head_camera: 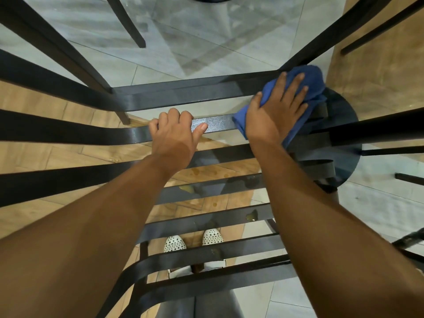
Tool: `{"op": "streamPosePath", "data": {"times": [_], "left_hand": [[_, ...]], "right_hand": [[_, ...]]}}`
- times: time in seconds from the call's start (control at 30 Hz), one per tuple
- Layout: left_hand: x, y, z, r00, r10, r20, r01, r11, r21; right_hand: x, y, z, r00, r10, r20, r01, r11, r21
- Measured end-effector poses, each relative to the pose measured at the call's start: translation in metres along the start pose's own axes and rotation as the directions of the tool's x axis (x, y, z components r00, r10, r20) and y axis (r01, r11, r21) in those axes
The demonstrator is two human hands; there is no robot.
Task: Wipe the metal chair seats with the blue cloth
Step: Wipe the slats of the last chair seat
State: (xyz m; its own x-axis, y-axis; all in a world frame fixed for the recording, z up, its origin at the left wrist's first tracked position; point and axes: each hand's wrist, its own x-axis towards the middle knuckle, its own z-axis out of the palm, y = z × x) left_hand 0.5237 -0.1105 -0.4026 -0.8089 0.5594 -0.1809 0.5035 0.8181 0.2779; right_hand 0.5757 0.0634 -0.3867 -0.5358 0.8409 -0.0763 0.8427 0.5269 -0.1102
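A black metal chair seat [215,125] made of flat slats fills the middle of the view. My left hand [174,131] grips one of the far slats, fingers curled over its edge and thumb along the near side. My right hand [278,109] presses the bunched blue cloth [307,79] onto the right end of the far slats, fingers spread over it. Wet yellowish spots [251,215] lie on the nearer slats.
Curved black slats [57,131] sweep off to the left. A round black table base [344,134] sits under the right side. Tiled and wood-look floor [206,53] shows through the gaps. My white dotted shoes [192,242] stand below the seat. Other chair legs [128,21] rise at the top.
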Motion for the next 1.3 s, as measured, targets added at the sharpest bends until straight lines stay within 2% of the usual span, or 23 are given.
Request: {"op": "streamPosePath", "data": {"times": [0.1,0.17,0.2,0.27,0.33,0.37,0.43,0.5,0.57,0.6,0.67,0.77,0.8,0.87,0.9,0.93,0.97,1.03,1.13,1.2,1.3], "left_hand": [[0.001,-0.001,0.002,1.000,-0.005,0.008,0.005,1.000,0.012],[0.000,0.000,0.000,1.000,0.008,-0.030,-0.008,1.000,-0.006],[0.000,0.001,-0.003,1.000,0.006,-0.017,-0.007,1.000,-0.012],[0.002,0.003,-0.005,0.997,-0.011,0.074,0.011,1.000,0.000],[0.005,0.002,-0.008,0.993,-0.020,0.114,0.026,0.998,-0.049],[0.006,0.001,-0.010,0.992,-0.028,0.123,0.042,0.992,-0.117],[0.006,-0.003,-0.016,0.989,-0.047,0.143,0.086,0.954,-0.286],[0.003,-0.009,-0.020,0.992,-0.037,0.124,0.083,0.920,-0.384],[-0.003,-0.016,-0.025,0.997,-0.036,0.075,0.065,0.901,-0.429],[-0.007,-0.019,-0.028,0.998,-0.046,0.046,0.062,0.892,-0.449],[-0.012,-0.024,-0.035,0.997,-0.080,-0.017,0.062,0.881,-0.469],[-0.015,-0.032,-0.051,0.982,-0.154,-0.113,0.089,0.891,-0.445],[-0.015,-0.034,-0.055,0.977,-0.164,-0.134,0.089,0.894,-0.439],[-0.018,-0.037,-0.064,0.966,-0.179,-0.187,0.077,0.889,-0.451],[-0.018,-0.040,-0.067,0.958,-0.198,-0.207,0.082,0.883,-0.463],[-0.018,-0.042,-0.071,0.952,-0.216,-0.215,0.092,0.876,-0.474],[-0.018,-0.043,-0.073,0.952,-0.225,-0.205,0.101,0.869,-0.484],[-0.023,-0.045,-0.073,0.962,-0.209,-0.176,0.094,0.858,-0.505],[-0.046,-0.045,-0.064,0.971,-0.197,-0.136,0.090,0.827,-0.555],[-0.069,-0.042,-0.054,0.983,-0.169,-0.077,0.093,0.805,-0.586],[-0.094,-0.044,-0.040,0.995,-0.092,0.035,0.096,0.831,-0.547]], "right_hand": [[-0.017,-0.004,0.002,0.964,-0.259,0.058,0.260,0.966,-0.007],[-0.009,0.011,-0.003,0.928,-0.366,0.068,0.367,0.930,-0.008],[-0.004,0.020,-0.005,0.931,-0.360,0.066,0.364,0.930,-0.052],[0.005,0.032,-0.007,0.974,-0.220,0.046,0.224,0.967,-0.121],[0.003,0.028,-0.008,0.997,-0.074,0.015,0.075,0.996,-0.045],[-0.002,0.022,-0.008,0.998,-0.060,0.019,0.060,0.998,-0.013],[-0.020,0.010,-0.007,0.985,-0.156,0.067,0.156,0.988,0.016],[-0.045,0.000,-0.002,0.945,-0.320,0.067,0.313,0.945,0.093],[-0.070,-0.011,0.003,0.908,-0.418,0.010,0.410,0.894,0.180],[-0.081,-0.018,0.005,0.899,-0.438,0.009,0.424,0.875,0.233],[-0.102,-0.037,0.002,0.856,-0.505,0.106,0.431,0.813,0.390],[-0.132,-0.069,-0.012,0.696,-0.670,0.260,0.435,0.681,0.589],[-0.144,-0.079,-0.018,0.652,-0.681,0.333,0.383,0.675,0.631],[-0.167,-0.093,-0.026,0.600,-0.709,0.371,0.359,0.653,0.667],[-0.178,-0.098,-0.022,0.586,-0.719,0.374,0.381,0.652,0.656],[-0.188,-0.102,-0.017,0.551,-0.740,0.387,0.464,0.656,0.595],[-0.196,-0.100,-0.009,0.512,-0.736,0.443,0.562,0.677,0.475],[-0.198,-0.090,0.002,0.470,-0.714,0.519,0.719,0.651,0.244],[-0.186,-0.079,0.003,0.455,-0.725,0.517,0.755,0.622,0.208],[-0.180,-0.074,0.001,0.469,-0.724,0.507,0.747,0.631,0.210],[-0.177,-0.065,-0.001,0.482,-0.712,0.511,0.758,0.631,0.164]]}}
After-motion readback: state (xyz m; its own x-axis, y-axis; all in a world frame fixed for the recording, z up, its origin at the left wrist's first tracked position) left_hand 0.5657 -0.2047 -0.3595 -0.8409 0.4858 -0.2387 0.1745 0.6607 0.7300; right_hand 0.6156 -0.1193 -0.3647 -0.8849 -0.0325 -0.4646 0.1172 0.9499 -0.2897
